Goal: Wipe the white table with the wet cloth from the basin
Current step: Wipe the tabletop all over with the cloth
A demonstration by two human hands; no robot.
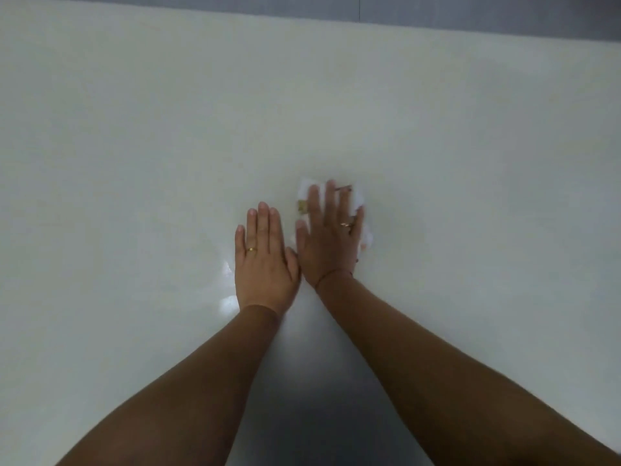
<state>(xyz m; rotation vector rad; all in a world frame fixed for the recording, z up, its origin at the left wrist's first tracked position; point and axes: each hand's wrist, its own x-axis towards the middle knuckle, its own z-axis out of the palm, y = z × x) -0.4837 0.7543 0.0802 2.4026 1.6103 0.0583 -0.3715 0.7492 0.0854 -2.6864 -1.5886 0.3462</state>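
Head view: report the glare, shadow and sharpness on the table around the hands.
Head view: soft overall, slightly blurred; bright glare patches on the white table just beside the left hand; a dark shadow between the forearms near the bottom edge; the cloth under the flat right hand nearly blends into the tabletop.

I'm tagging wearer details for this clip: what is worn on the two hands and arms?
Both forearms are bare, no sleeves in view. The left hand wears a gold ring on one finger. The right hand also wears a gold ring, plus a thin reddish thread band round the wrist. No gloves, no watch.
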